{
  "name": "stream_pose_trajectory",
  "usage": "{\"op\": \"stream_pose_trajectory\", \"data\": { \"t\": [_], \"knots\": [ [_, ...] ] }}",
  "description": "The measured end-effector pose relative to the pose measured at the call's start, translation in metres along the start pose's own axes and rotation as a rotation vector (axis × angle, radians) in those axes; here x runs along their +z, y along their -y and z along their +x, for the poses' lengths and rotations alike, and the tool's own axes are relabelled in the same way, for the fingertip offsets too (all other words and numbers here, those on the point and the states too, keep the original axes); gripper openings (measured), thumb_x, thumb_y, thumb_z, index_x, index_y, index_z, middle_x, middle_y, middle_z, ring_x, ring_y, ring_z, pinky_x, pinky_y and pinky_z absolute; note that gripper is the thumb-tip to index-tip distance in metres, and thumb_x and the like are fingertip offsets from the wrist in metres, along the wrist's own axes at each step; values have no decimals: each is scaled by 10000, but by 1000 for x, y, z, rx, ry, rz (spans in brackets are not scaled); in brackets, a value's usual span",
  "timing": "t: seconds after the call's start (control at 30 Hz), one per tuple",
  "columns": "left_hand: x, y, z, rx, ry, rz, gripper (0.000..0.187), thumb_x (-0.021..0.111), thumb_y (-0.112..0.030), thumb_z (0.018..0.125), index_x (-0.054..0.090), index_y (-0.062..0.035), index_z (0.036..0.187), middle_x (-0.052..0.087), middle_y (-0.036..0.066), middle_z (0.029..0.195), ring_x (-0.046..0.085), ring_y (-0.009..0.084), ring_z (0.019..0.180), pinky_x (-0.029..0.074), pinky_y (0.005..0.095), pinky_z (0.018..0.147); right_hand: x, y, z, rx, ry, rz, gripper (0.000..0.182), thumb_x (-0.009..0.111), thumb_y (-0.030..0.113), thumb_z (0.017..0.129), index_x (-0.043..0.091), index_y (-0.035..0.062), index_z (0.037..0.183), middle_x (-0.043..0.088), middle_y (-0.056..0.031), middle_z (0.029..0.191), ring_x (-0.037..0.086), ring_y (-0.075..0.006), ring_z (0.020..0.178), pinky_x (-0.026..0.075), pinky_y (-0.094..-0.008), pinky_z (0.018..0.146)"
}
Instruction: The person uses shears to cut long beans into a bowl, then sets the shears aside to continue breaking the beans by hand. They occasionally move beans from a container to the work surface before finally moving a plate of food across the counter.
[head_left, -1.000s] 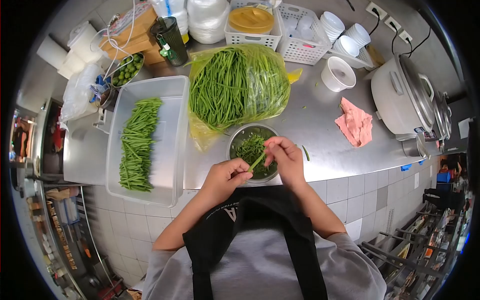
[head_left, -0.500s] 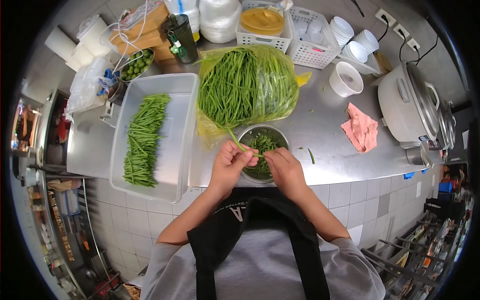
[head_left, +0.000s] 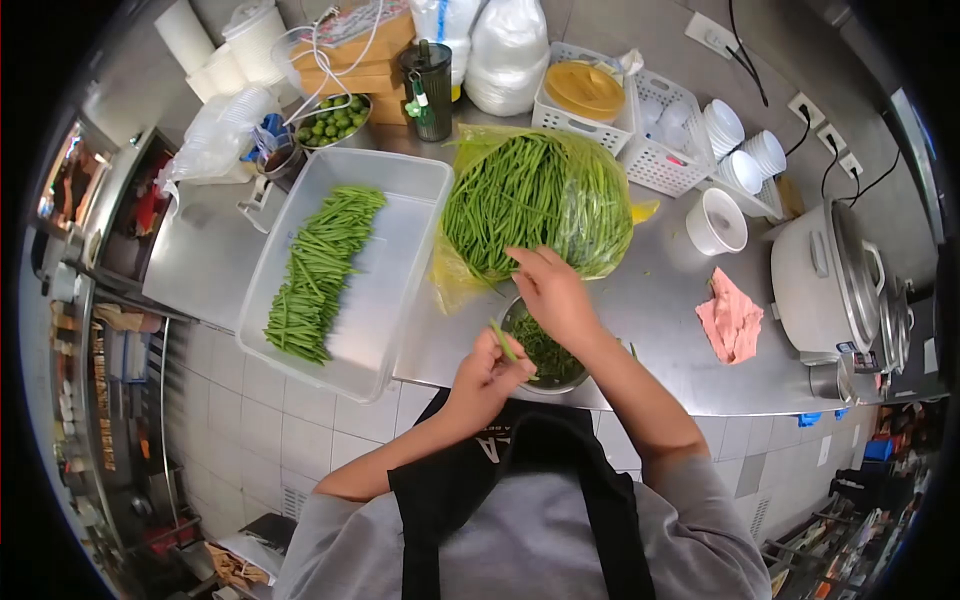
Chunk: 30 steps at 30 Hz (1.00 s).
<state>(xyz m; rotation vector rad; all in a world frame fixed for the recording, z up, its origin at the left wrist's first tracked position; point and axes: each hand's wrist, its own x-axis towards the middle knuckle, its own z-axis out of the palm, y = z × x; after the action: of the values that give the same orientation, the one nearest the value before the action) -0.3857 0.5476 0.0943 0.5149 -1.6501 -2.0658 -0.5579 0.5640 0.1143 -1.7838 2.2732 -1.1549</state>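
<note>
left hand (head_left: pixel 488 378) holding green bean (head_left: pixel 503 342), right hand (head_left: pixel 556 297) partly hiding bowl (head_left: pixel 560 388)

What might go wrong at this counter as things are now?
The plastic tub sticks out past the counter's front edge, so a bump might tip it. The metal bowl sits close to that edge, below the right forearm, and could get knocked.

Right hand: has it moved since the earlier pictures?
Yes: from over the steel bowl, the right hand has reached forward to the bagged green beans.
</note>
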Motion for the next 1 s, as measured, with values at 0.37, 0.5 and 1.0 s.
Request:
{"op": "stream_pose_trajectory", "data": {
  "t": [0.37,0.5,1.0],
  "knots": [
    [-15,6,-1,-36,-207,-299,143,359,-128,979,446,-38,1047,556,72,841,509,116,616,454,250,654,52,-11,80,-479,221,-533,164,568,77,696,570,55,859,547,-70,849,592,-230,788,481,-337,636],
    [-19,-11,7,129,-377,-47,192,363,-132,977,477,-20,1083,554,72,886,522,110,658,459,251,681,10,32,27,-430,58,-235,172,560,39,704,587,41,875,541,-92,815,587,-251,763,471,-348,625],
    [8,-29,14,172,86,575,182,488,-137,907,545,12,995,569,177,888,549,349,841,442,381,741,-67,29,-74,-250,44,-272,190,557,-27,787,586,10,972,576,-125,840,594,-279,711,482,-349,623]
  ]
}}
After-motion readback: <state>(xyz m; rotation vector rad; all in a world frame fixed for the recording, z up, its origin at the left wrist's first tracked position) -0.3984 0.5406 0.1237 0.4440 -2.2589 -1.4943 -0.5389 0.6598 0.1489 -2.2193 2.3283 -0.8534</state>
